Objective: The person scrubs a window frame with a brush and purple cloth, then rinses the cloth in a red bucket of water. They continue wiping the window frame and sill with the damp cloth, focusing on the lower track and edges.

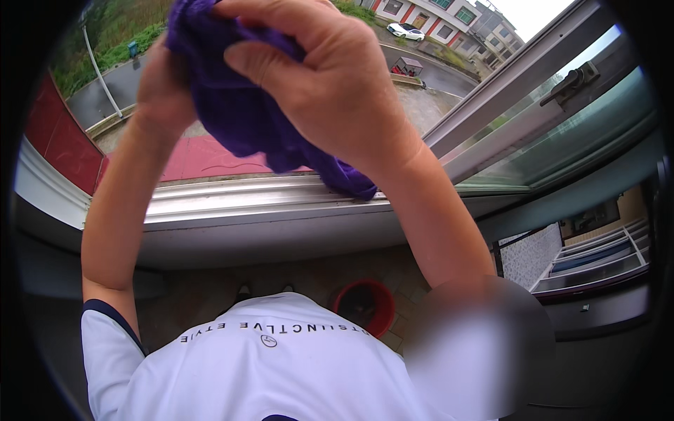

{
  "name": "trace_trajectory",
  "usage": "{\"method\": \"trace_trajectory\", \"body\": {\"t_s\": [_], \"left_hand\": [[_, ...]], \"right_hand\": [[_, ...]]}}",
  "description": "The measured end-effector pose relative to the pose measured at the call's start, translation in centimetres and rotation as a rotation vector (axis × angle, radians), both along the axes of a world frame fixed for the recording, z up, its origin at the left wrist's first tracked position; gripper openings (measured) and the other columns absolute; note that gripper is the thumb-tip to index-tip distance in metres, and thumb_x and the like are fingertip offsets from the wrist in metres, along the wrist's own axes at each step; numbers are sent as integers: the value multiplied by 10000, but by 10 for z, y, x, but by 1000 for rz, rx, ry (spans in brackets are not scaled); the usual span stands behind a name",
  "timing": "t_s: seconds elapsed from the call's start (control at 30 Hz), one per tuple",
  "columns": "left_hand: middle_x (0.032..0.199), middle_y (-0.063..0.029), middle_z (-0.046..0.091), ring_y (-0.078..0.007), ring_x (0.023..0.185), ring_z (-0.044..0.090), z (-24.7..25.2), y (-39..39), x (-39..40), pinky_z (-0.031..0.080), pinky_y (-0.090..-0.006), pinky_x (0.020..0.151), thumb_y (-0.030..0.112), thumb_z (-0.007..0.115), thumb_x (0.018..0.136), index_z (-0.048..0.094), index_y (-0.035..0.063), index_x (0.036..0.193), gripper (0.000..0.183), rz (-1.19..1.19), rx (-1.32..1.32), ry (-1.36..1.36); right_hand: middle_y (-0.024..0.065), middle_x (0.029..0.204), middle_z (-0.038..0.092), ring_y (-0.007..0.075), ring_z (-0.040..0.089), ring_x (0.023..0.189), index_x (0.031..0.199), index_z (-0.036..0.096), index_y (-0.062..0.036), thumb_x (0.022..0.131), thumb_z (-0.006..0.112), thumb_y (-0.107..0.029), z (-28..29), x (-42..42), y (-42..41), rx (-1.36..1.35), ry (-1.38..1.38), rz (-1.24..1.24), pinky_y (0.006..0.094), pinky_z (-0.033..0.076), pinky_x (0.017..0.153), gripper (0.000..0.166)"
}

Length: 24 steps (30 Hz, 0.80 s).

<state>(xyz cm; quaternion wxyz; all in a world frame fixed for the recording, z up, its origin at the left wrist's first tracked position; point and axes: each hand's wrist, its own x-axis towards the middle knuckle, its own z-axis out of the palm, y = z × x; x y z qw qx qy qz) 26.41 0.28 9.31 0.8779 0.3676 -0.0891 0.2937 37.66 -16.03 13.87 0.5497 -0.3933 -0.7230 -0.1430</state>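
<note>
A bunched purple cloth (pixel 237 110) is held up in front of me, before an open window. My right hand (pixel 337 79) grips it from the right, with the thumb pressed on the near face. At the cloth's left edge is my left hand (pixel 166 87), whose fingers are mostly hidden behind the fabric. The lower end of the cloth hangs down to the right and overlaps the metal window track (pixel 237 202); whether it touches the track I cannot tell.
On the floor below stands a red bucket (pixel 387 310), its inside dark. To the right is a sliding glass sash (pixel 505 152) with a latch handle (pixel 571 84). A red ledge (pixel 195 158) lies outside the track. Beyond are a road, a white car (pixel 405 31) and a lamp post (pixel 100 71).
</note>
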Motion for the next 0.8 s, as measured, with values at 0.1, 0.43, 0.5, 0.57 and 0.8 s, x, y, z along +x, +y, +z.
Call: {"method": "trace_trajectory", "body": {"t_s": [0.1, 0.43, 0.5, 0.57, 0.8], "left_hand": [[1268, -174, 556, -265, 1148, 570, 23, 13, -26, 468, -421, 997, 331, 511, 951, 310, -5, 1392, 590, 198, 199, 23], [1301, -206, 514, -271, 1110, 596, -2, -35, -31, 525, -398, 927, 301, 602, 907, 136, -26, 1458, 793, 21, 440, -25], [1333, -229, 481, -279, 1113, 597, -11, -47, -26, 546, -413, 898, 341, 537, 939, 265, -94, 1400, 690, -4, 382, -54], [1327, -245, 479, -285, 1084, 614, -12, -52, -29, 543, -417, 901, 326, 519, 949, 242, -88, 1410, 679, 9, 377, 48], [1019, -197, 641, -237, 893, 676, 2, -61, -46, 588, -348, 767, 365, 354, 1012, 208, -63, 1426, 614, 260, 403, 266]], "right_hand": [[187, 1145, 595, 347, 547, 1047, 1140, 636, -81, 732, 699, -85, 1, -6, -22, 78, -58, -91, 408, 448, 905, 414], [168, 1138, 559, 353, 541, 1040, 1257, 477, -38, 736, 758, -200, -124, 26, -84, -730, -38, -352, 412, 453, 866, 614], [152, 1126, 554, 322, 547, 979, 1296, 457, -65, 730, 764, -292, -148, 5, -81, -783, -99, -486, 406, 441, 818, 683], [101, 953, 572, 278, 537, 873, 1065, 579, -86, 766, 722, -283, -172, 1, -71, -670, -51, -536, 392, 404, 740, 386], [38, 788, 565, 245, 527, 790, 781, 612, -106, 782, 697, -192, -193, 9, -62, -592, 14, -543, 391, 381, 698, 121]]}}
